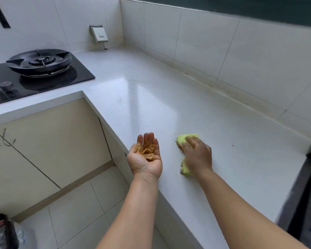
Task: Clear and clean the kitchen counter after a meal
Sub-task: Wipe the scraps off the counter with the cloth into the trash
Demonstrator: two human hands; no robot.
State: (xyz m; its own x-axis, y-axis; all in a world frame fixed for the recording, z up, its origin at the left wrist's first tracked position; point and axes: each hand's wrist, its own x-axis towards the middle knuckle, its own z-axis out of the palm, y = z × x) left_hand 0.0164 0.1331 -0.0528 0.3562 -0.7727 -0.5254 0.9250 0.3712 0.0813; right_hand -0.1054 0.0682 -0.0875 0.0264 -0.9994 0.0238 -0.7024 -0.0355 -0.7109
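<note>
Far left sits the gas burner [39, 62]. At the counter's near edge the left hand [144, 156] is cupped palm-up, fingers relaxed, carrying brown food scraps [146, 150] that look light, brittle and easy to spill. To its right, on the white counter [160, 97], the right hand [197, 155] presses flat on a soft, limp yellow-green cloth [185, 139], best bunched from above.

A black gas hob [43, 78] is set into the far left; its round burner [39, 62] sits toward the back, a dark knob [7, 86] just in front of that; a white wall socket [99, 34] is mounted on the tiles to the right of the hob; beige cabinet doors [48, 141] stand below it; pale floor tiles [75, 212] lie lower still.
</note>
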